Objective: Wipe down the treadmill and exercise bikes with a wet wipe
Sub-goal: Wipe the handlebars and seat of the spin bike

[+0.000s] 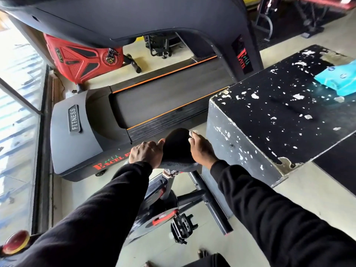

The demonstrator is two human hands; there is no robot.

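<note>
Tight quarters: black padded exercise-bike saddle (pixel 178 149) wedged between grey-and-black treadmill (pixel 123 112) ahead and chipped black-painted wooden box (pixel 269 116) at right, pale floor (pixel 308 191) showing beyond. Left hand (pixel 146 154) clamped round saddle's left edge, thumb on top. Right hand (pixel 201 149) curled over right edge, pinching small white wet wipe (pixel 191 133) against saddle nose. Teal wipe packet (pixel 339 78) lying on box top, well apart.

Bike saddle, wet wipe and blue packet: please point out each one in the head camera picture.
bike saddle (pixel 176 149), head view, on the middle of its black top.
wet wipe (pixel 191 133), head view, on the white bit at the right hand's fingertips.
blue packet (pixel 341 78), head view, on its flat face.
</note>
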